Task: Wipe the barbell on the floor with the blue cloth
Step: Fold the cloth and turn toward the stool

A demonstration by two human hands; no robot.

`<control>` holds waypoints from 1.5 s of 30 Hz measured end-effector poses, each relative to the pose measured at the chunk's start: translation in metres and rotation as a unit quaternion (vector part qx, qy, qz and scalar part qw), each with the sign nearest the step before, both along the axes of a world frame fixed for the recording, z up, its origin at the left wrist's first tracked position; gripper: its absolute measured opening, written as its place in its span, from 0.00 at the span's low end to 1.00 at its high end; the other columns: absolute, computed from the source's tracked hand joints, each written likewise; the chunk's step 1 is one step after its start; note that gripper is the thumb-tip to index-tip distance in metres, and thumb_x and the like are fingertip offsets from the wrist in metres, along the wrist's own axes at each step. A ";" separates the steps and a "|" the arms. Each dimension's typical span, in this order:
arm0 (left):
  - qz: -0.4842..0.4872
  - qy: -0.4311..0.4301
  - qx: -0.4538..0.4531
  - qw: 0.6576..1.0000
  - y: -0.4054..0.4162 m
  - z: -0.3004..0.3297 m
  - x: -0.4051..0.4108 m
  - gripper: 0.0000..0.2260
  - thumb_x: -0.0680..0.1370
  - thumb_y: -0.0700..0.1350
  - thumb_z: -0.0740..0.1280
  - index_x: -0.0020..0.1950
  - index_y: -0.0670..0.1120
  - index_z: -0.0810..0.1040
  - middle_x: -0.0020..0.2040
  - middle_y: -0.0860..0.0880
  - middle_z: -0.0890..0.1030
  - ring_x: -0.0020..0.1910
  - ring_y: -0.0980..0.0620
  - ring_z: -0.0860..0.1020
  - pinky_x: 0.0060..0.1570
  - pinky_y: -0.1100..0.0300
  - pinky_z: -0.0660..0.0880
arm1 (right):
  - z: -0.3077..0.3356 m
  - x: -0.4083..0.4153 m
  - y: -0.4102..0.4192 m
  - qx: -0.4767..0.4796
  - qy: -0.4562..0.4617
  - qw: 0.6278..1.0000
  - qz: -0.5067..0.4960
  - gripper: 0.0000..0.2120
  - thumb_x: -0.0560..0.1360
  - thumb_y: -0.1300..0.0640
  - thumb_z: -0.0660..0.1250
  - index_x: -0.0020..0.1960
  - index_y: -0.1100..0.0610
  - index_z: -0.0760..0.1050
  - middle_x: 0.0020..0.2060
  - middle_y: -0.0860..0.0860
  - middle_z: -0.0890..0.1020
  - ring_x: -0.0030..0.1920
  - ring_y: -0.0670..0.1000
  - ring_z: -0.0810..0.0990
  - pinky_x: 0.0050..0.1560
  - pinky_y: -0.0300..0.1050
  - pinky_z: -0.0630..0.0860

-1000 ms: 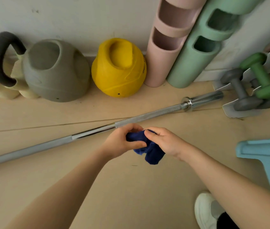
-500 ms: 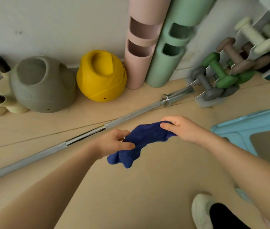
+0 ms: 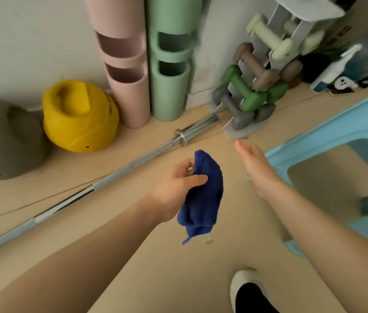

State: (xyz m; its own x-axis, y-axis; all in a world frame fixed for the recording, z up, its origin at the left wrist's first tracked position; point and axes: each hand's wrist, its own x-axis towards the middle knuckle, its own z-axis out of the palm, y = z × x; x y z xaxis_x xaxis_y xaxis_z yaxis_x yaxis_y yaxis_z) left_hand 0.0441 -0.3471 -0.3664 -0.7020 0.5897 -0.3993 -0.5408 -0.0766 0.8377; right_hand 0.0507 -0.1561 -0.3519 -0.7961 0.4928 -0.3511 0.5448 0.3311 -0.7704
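A long steel barbell [image 3: 119, 171] lies diagonally on the wooden floor, its sleeve end pointing up right toward the dumbbell rack. My left hand [image 3: 176, 188] hovers just in front of the bar and pinches a dark blue cloth [image 3: 203, 195], which hangs down loosely from the fingers. My right hand [image 3: 253, 164] is held flat to the right of the cloth, fingers straight, with nothing in it. Neither the cloth nor a hand touches the bar.
Against the wall stand a grey kettlebell [image 3: 4, 141], a yellow kettlebell [image 3: 79, 116], a pink foam roller [image 3: 124, 64] and a green foam roller [image 3: 170, 64]. A dumbbell rack [image 3: 259, 75] stands by the bar's end. A light blue stool [image 3: 327, 141] is at right, my white shoe [image 3: 246, 288] below.
My right hand has let go of the cloth and moved off to the right, opening flat. The cloth now hangs from my left hand alone. The view has shifted right.
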 end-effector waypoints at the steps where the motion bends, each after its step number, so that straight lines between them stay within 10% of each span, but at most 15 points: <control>1: 0.023 -0.012 0.007 1.000 0.013 0.003 0.001 0.12 0.69 0.41 0.67 0.52 0.47 0.77 0.52 0.43 0.80 0.57 0.41 0.77 0.65 0.41 0.69 | 0.000 0.010 0.005 -0.025 0.033 0.999 0.026 0.18 0.79 0.46 0.55 0.66 0.52 0.68 0.62 0.47 0.71 0.63 0.49 0.70 0.69 0.48 0.64; 4: 0.062 -0.046 0.028 0.997 0.045 0.014 0.000 0.11 0.78 0.37 0.60 0.61 0.42 0.72 0.57 0.39 0.77 0.59 0.36 0.76 0.63 0.32 0.66 | 0.001 0.037 0.014 -0.192 0.073 0.966 0.159 0.19 0.75 0.42 0.59 0.63 0.48 0.68 0.59 0.51 0.76 0.62 0.58 0.74 0.66 0.58 0.69; 8: 0.111 -0.061 0.043 0.991 0.081 0.029 -0.011 0.13 0.83 0.38 0.52 0.65 0.38 0.68 0.63 0.35 0.74 0.65 0.36 0.72 0.67 0.36 0.64 | 0.000 0.047 0.036 -0.255 0.049 0.933 0.248 0.48 0.61 0.50 0.77 0.72 0.48 0.53 0.60 0.45 0.74 0.58 0.40 0.77 0.53 0.36 0.76; 12: 0.129 -0.041 0.006 0.991 0.109 0.045 -0.025 0.07 0.82 0.40 0.57 0.53 0.40 0.74 0.53 0.39 0.79 0.57 0.41 0.77 0.63 0.43 0.71 | 0.009 0.037 0.060 -0.094 0.085 0.978 0.164 0.21 0.72 0.68 0.65 0.58 0.49 0.65 0.46 0.47 0.79 0.44 0.44 0.79 0.39 0.26 0.73; 15: 0.112 0.088 -0.201 0.969 0.123 0.050 -0.036 0.06 0.78 0.43 0.64 0.41 0.45 0.75 0.40 0.44 0.78 0.41 0.47 0.77 0.51 0.50 0.76 | 0.021 0.033 0.084 -0.095 0.116 0.979 0.141 0.09 0.72 0.65 0.67 0.45 0.52 0.74 0.37 0.47 0.79 0.36 0.40 0.77 0.41 0.36 0.73; 19: 0.094 0.202 -0.352 0.909 0.143 0.045 -0.037 0.18 0.76 0.54 0.66 0.57 0.41 0.74 0.48 0.46 0.77 0.45 0.49 0.76 0.47 0.57 0.73 | 0.035 0.034 0.101 -0.175 0.136 0.965 0.139 0.13 0.63 0.55 0.70 0.48 0.48 0.78 0.61 0.44 0.72 0.59 0.46 0.75 0.57 0.48 0.75; 22: 0.044 0.045 -0.154 0.986 0.152 0.057 -0.024 0.26 0.77 0.65 0.54 0.60 0.46 0.75 0.55 0.47 0.81 0.56 0.47 0.78 0.56 0.52 0.72 | 0.045 0.032 0.105 -0.282 0.167 0.938 0.110 0.24 0.64 0.59 0.70 0.58 0.43 0.74 0.63 0.47 0.74 0.61 0.46 0.75 0.64 0.45 0.71; 25: 0.021 -0.114 0.045 0.992 0.155 0.074 -0.012 0.30 0.73 0.69 0.49 0.55 0.51 0.79 0.54 0.48 0.84 0.57 0.48 0.80 0.58 0.47 0.73 | 0.057 0.030 0.109 -0.325 0.206 0.919 0.081 0.22 0.66 0.63 0.67 0.59 0.50 0.73 0.51 0.48 0.82 0.53 0.48 0.80 0.58 0.44 0.75; 29: 0.033 -0.018 0.080 0.996 0.171 0.099 -0.012 0.27 0.69 0.63 0.61 0.63 0.51 0.73 0.61 0.47 0.80 0.58 0.47 0.79 0.51 0.48 0.78 | 0.094 0.027 0.115 -0.290 0.248 0.923 0.050 0.19 0.67 0.63 0.67 0.55 0.47 0.73 0.50 0.48 0.81 0.52 0.47 0.80 0.57 0.45 0.76; 37: 0.016 0.048 0.201 0.978 0.272 0.188 -0.017 0.11 0.79 0.35 0.59 0.53 0.51 0.72 0.42 0.51 0.83 0.39 0.55 0.83 0.37 0.61 0.80 | 0.186 0.043 0.187 -0.120 0.307 0.942 -0.066 0.17 0.74 0.49 0.64 0.63 0.43 0.70 0.63 0.47 0.76 0.64 0.47 0.74 0.68 0.52 0.68; 45: -0.130 0.248 0.046 0.959 0.417 0.208 0.021 0.12 0.77 0.36 0.66 0.46 0.51 0.67 0.47 0.48 0.75 0.43 0.57 0.75 0.43 0.64 0.74 | 0.216 0.105 0.321 0.043 0.240 0.936 -0.252 0.11 0.77 0.53 0.63 0.59 0.54 0.70 0.47 0.50 0.77 0.49 0.50 0.76 0.55 0.48 0.72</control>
